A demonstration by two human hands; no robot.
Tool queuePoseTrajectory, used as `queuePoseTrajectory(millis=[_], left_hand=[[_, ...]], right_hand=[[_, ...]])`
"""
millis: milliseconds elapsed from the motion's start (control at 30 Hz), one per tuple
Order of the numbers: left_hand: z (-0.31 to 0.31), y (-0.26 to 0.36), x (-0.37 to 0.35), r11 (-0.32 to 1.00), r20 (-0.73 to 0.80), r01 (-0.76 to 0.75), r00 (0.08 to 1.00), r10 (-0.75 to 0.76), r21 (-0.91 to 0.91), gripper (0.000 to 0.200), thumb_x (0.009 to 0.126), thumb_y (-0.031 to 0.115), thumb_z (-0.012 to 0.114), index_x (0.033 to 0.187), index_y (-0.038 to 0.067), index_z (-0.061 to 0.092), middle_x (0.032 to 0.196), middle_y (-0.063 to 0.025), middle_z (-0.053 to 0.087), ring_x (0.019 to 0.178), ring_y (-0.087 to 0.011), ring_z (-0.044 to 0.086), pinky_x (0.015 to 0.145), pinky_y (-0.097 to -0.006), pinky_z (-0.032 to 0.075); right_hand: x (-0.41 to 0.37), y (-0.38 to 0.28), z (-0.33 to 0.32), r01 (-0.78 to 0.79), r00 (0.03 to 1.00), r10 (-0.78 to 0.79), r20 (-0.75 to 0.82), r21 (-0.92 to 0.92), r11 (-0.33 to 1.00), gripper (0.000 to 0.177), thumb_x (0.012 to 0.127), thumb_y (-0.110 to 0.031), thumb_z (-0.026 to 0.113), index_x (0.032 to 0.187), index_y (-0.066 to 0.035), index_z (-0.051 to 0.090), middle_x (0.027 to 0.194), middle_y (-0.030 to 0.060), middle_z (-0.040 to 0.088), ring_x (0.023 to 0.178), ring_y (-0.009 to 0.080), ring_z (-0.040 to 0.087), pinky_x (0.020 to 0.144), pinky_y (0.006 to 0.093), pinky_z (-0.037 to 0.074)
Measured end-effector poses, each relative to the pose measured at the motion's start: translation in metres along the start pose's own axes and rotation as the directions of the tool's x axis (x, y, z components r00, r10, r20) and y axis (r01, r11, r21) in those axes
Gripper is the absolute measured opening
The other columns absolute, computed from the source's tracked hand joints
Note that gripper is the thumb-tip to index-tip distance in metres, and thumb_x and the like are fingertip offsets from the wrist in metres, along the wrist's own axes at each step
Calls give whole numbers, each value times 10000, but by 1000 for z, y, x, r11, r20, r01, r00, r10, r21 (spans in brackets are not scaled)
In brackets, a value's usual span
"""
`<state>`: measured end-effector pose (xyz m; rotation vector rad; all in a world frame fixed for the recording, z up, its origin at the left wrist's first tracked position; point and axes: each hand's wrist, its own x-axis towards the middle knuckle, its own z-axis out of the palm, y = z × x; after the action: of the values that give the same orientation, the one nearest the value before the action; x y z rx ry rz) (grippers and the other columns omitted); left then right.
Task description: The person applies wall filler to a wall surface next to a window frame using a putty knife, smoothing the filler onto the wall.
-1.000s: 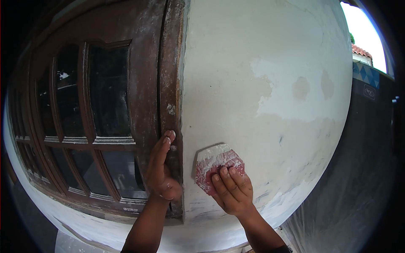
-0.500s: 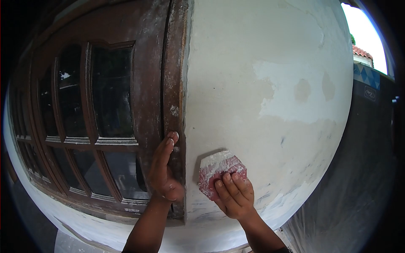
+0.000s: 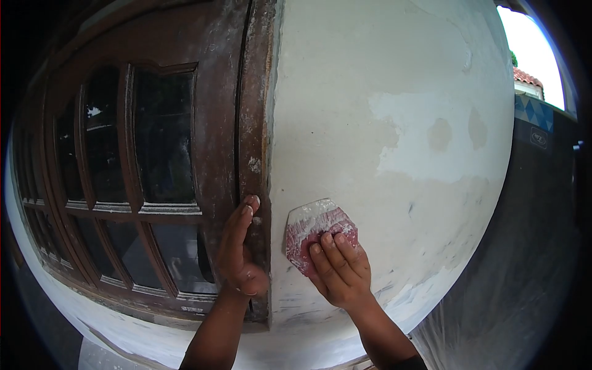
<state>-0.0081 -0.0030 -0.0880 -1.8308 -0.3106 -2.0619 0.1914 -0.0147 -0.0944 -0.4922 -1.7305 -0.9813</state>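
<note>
In the head view, the right hand (image 3: 341, 268) grips a red block (image 3: 319, 236) smeared with white, fingers over its lower right part. The block is against the pale wall (image 3: 382, 74), near its lower left edge, just beside the window frame (image 3: 254, 135). The left hand (image 3: 239, 253) is half open, fingers pointing up and slightly curled, palm side toward the block, at the frame's lower right corner. White marks its fingertips.
</note>
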Motion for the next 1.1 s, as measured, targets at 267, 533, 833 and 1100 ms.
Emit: queuePoseTrajectory(millis=[267,533,833,1100], left_hand=[[0,2,1,1000,15,15,1000,-15,6,1088,819,821,194,1363,-102,386,1351,-265,483,1279,-340,470,1106,-443,309],[-2,2,0,999,29,25,999,-26,31,1078,837,800,165,1367,-117,364,1357,-277,469,1285,-346,461,1110,-441,307],[2,0,1,999,-63,21,998,-19,31,1047,853,780,224,1289,-143,456,1261,-293,544,1203,-378,537,1041,-456,406],[-3,0,1,999,42,23,999,-24,42,1095,821,817,172,1377,-109,357,1377,-267,454,1299,-344,447,1117,-436,305]], right_hand=[[-31,-4,-2,28,999,-27,-26,49,998,350,799,-222,702,1135,-126,690,1227,48,637,1209,202,537,960,373,457],[-57,-7,-9,-22,998,19,59,45,999,362,809,-232,691,1154,-123,685,1232,55,635,1218,207,533,974,374,445],[-35,5,-4,-51,998,50,33,36,998,378,810,-240,692,1165,-111,678,1239,69,628,1227,225,527,960,392,447],[-96,-14,-32,-141,988,129,88,138,980,399,796,-213,700,1164,-62,669,1251,146,617,1212,287,543,1015,409,407]])
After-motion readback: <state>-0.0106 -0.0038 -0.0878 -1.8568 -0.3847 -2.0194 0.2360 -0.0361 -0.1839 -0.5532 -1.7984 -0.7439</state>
